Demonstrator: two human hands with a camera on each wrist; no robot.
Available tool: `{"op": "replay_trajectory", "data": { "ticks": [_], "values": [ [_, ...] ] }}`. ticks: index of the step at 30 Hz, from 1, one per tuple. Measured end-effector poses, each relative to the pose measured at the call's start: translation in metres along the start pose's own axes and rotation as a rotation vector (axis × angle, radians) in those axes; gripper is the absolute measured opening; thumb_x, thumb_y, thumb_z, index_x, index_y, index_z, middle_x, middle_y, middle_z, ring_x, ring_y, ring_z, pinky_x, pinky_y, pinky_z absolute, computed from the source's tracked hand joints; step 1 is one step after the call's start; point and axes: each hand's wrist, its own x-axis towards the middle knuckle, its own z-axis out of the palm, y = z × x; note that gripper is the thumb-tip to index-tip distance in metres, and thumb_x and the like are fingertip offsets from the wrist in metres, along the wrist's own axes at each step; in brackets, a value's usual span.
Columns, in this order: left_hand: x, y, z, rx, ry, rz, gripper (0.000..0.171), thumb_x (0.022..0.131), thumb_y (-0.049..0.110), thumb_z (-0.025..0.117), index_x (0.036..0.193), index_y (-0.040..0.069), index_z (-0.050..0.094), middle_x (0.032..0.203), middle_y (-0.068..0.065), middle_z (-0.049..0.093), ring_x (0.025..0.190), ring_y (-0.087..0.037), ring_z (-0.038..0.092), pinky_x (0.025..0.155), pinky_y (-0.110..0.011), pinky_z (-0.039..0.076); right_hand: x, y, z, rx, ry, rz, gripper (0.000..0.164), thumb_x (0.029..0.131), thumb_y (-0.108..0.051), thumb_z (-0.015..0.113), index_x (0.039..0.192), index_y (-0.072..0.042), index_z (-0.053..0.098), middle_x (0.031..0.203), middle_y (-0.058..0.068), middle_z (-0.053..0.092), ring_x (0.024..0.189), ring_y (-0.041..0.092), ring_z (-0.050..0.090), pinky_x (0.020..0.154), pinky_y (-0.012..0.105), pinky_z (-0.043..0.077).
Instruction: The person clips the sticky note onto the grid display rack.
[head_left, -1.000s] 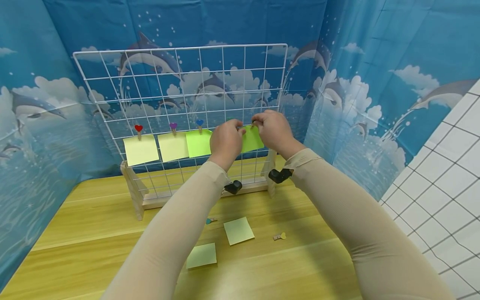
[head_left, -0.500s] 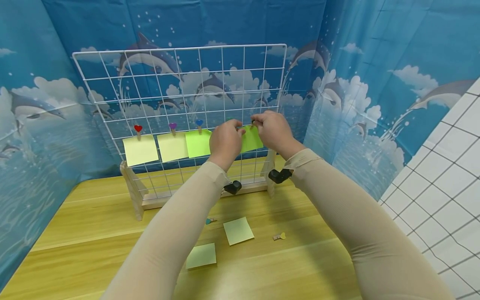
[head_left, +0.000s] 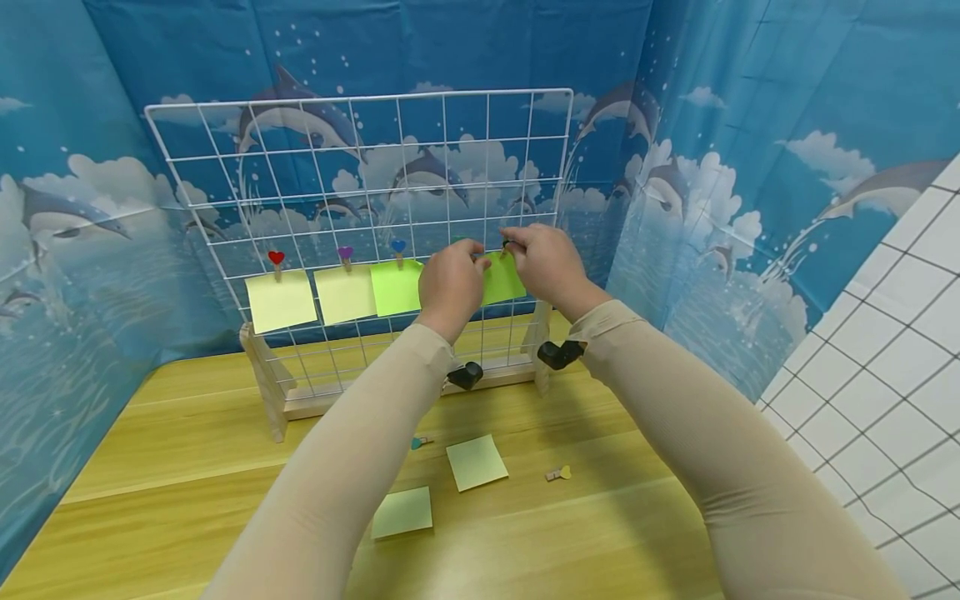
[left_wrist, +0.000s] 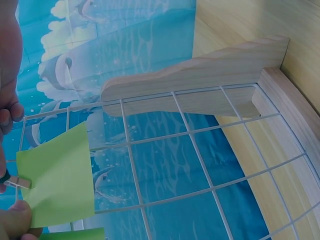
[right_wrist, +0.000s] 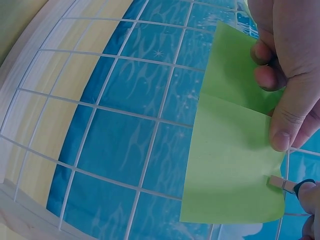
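In the head view, my left hand (head_left: 452, 287) pinches a bright green sticky note (head_left: 504, 279) by its upper left corner against a white wire grid (head_left: 360, 97). My right hand (head_left: 551, 262) grips a small wooden clothespin (right_wrist: 282, 183) with a dark ornament. Its wooden tip lies over the note's top edge, beside a grid wire. The left wrist view shows the same clothespin (left_wrist: 19, 182) on the note, above my left thumb (left_wrist: 16, 220). Another green note (right_wrist: 235, 67) overlaps this one behind my left hand, partly hidden.
Heart-topped clothespins hold a pale yellow note (head_left: 281, 300), another yellow note (head_left: 345, 293) and a green note (head_left: 397, 287) on the grid. On the wooden table lie two yellow notes, one nearer the grid (head_left: 477, 462), a teal-heart clothespin (head_left: 422, 442) and a yellow-heart clothespin (head_left: 558, 473).
My right hand shifts very slightly at the clothespin. My left hand, the notes and the grid stay where they were.
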Motion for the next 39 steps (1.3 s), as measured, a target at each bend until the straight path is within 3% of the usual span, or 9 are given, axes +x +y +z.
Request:
{"op": "replay_trajectory", "data": {
  "ticks": [13,21,30,39],
  "values": [
    [-0.0038,-0.0008,-0.0014,0.017,0.001,0.044,0.031,0.094,0.035,0.052,0.122,0.021,0.060,0.094,0.004,0.069,0.060,-0.009,0.057,0.049,-0.026,0.044,-0.0002,0.0003,-0.0017,0.014,-0.004,0.010,0.035,0.100,-0.027,0.041,0.132,-0.022,0.054,0.110,0.003,0.062,0.067,0.017,0.049,0.056,0.031,0.040],
    [-0.0057,-0.0017,-0.0004,0.005,0.007,0.057,0.032,0.096,0.030,0.051,0.126,0.022,0.057,0.100,0.003,0.068,0.061,-0.010,0.056,0.047,-0.027,0.042,0.0028,0.0009,-0.0017,0.005,-0.020,0.019,0.035,0.101,-0.027,0.038,0.132,-0.022,0.053,0.119,0.003,0.062,0.050,0.021,0.046,0.048,0.032,0.041],
    [-0.0050,-0.0027,0.0008,0.010,0.008,0.054,0.032,0.096,0.030,0.050,0.127,0.022,0.057,0.102,0.004,0.068,0.064,-0.012,0.058,0.049,-0.027,0.043,0.0050,0.0022,-0.0013,0.043,-0.016,0.018,0.034,0.100,-0.027,0.040,0.130,-0.022,0.055,0.122,0.000,0.062,0.052,0.018,0.050,0.048,0.031,0.041],
    [-0.0064,-0.0026,-0.0005,0.014,0.016,0.068,0.032,0.096,0.028,0.051,0.127,0.022,0.057,0.100,0.002,0.068,0.061,-0.010,0.055,0.048,-0.027,0.042,0.0054,0.0021,-0.0011,0.054,0.019,0.041,0.031,0.099,-0.029,0.044,0.124,-0.021,0.061,0.118,0.000,0.064,0.088,0.014,0.062,0.066,0.030,0.050]
  ]
}}
